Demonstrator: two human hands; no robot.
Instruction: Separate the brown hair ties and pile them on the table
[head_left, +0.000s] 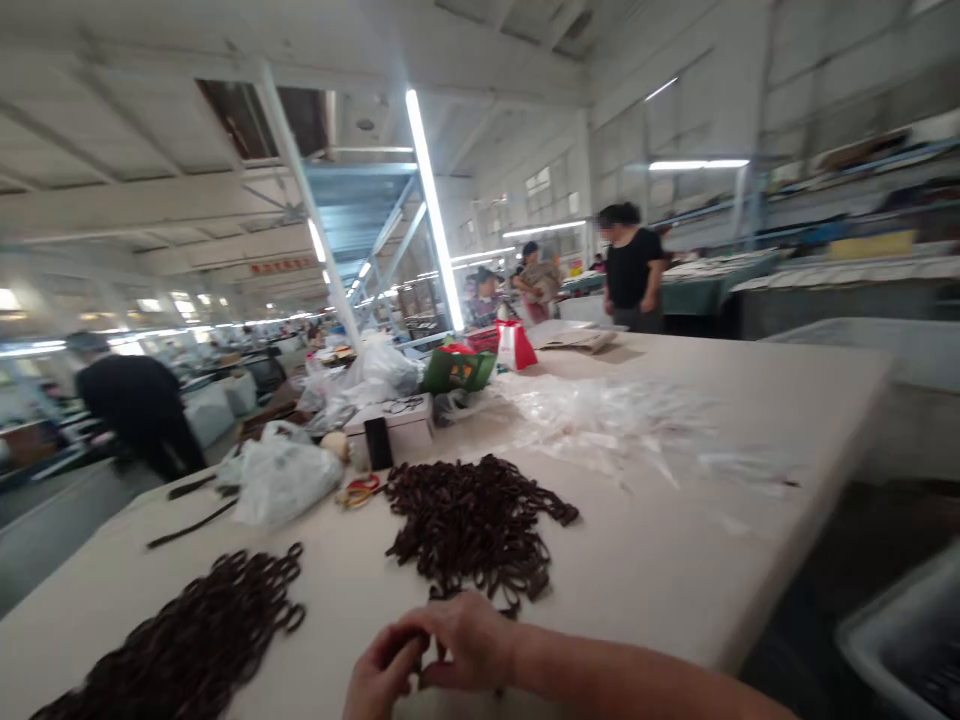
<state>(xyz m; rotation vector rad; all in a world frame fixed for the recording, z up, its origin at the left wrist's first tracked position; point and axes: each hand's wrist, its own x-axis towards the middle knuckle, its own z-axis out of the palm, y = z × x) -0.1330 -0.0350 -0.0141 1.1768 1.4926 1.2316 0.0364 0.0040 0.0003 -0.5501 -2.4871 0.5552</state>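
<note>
My left hand [382, 670] and my right hand [469, 640] meet at the near edge of a pale table [675, 580], fingers pinched together on something small and dark that I cannot make out. Just beyond them lies a heap of dark brown loops [476, 525]. A second, longer pile of dark brown loops [195, 640] lies to the left of my hands.
Clear plastic bags [600, 420] spread over the table's middle. A white bag [281, 480], scissors with red handles [360, 490], a white box [397, 425], green and red bags [480, 362] sit farther back. A person in black [634, 268] stands beyond; another [135, 410] bends at left.
</note>
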